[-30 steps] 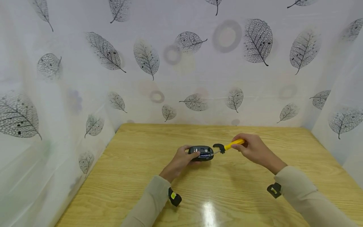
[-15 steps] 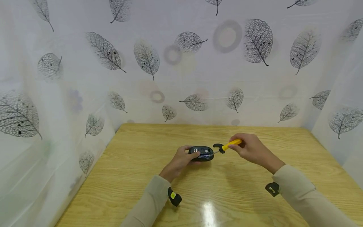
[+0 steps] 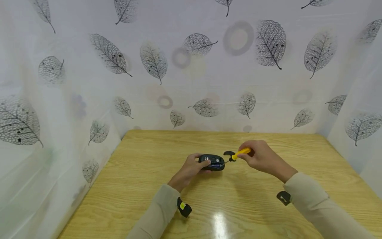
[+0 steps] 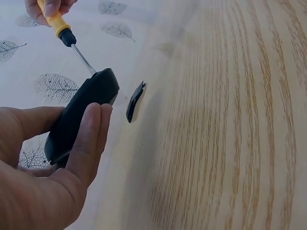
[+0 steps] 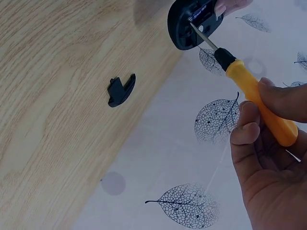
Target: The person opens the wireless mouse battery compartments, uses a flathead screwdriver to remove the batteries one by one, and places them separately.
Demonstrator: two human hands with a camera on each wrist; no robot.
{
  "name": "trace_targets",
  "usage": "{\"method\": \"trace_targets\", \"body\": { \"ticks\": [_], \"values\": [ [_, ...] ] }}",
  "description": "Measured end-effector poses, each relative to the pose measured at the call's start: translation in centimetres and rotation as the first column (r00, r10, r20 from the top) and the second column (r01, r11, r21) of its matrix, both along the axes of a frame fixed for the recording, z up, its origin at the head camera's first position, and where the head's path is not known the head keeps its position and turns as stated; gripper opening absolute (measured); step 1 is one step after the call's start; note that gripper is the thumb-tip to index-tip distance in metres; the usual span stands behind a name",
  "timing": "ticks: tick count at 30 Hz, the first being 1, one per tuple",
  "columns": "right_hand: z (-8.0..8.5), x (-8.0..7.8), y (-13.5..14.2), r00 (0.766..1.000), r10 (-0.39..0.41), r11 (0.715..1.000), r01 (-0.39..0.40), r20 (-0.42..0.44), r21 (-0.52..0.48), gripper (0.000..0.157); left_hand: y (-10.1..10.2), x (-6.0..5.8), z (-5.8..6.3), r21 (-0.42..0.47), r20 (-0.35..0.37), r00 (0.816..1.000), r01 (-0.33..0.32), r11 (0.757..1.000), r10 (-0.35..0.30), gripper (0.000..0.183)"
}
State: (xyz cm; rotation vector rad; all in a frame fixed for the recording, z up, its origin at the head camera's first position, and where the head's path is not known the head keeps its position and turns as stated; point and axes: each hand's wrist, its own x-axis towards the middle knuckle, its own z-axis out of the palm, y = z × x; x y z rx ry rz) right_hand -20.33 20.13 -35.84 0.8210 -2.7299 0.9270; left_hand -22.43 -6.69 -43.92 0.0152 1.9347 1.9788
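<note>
My left hand [image 3: 187, 168] grips a black computer mouse [image 3: 204, 158], underside up, with the thumb on its underside. A battery [image 5: 197, 13] shows in its open compartment. Between the thumb and fingers of my right hand [image 3: 259, 156] is a screwdriver [image 5: 254, 91] with a yellow handle and black collar. Its metal shaft [image 4: 83, 58] slants down to the mouse, the tip right at the end of the battery compartment. On the table behind the screwdriver lies a black curved battery cover [image 5: 122, 90], apart from the mouse.
The wooden table [image 3: 143, 149] runs back to a pale curtain [image 3: 215, 79] printed with leaves, which also hangs along both sides. A black wrist strap piece [image 3: 184, 207] sticks out from the left sleeve, another strap piece [image 3: 284, 198] from the right.
My right hand has shifted slightly left toward the mouse, and the screwdriver handle has come left with it. The left hand and mouse stay almost in place, the mouse tilting slightly.
</note>
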Motion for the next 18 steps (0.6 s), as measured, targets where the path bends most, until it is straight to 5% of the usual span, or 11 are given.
{"method": "trace_targets", "body": {
  "ticks": [18],
  "values": [
    [-0.21, 0.33, 0.19, 1.000, -0.009, 1.000, 0.009, 0.005, -0.020, 0.008, 0.23, -0.06, 0.06, 0.021, 0.021, 1.000, -0.023, 1.000, 0.022, 0.057]
  ]
}}
